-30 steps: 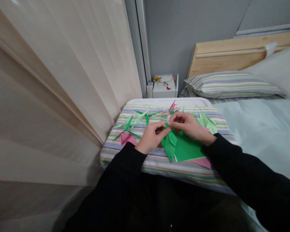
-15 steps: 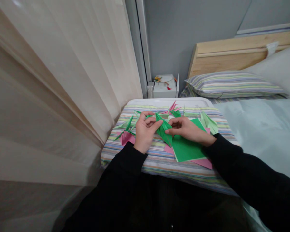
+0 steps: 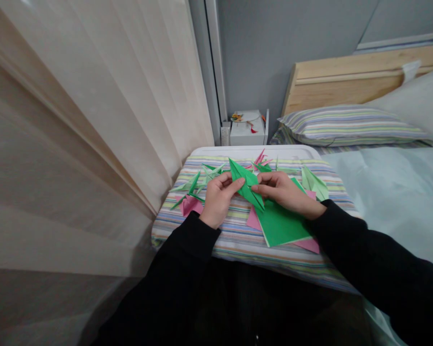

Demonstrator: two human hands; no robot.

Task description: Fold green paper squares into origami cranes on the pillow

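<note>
A folded piece of green origami paper (image 3: 246,181), long and diamond-shaped, is held up between both hands above the striped cloth (image 3: 234,238). My left hand (image 3: 218,199) pinches its left side, thumb on the near face. From the right, my right hand (image 3: 283,192) grips the other side between thumb and fingers. Under my right hand lies a stack of green paper squares (image 3: 283,226), with pink paper (image 3: 308,245) sticking out beneath it. Left of my left hand is a pink folded paper (image 3: 191,205), touching a dark green folded one (image 3: 192,185).
Several folded paper pieces, among them a pink one (image 3: 260,158) and a pale green one (image 3: 313,183), lie along the back of the small white table (image 3: 220,151). A curtain (image 3: 130,96) hangs on the left. The bed (image 3: 389,178) stands on the right, a white box (image 3: 247,132) behind.
The green folded paper has opened out into a wider, flatter diamond turned more toward me. Both hands have shifted only slightly and keep hold of it.
</note>
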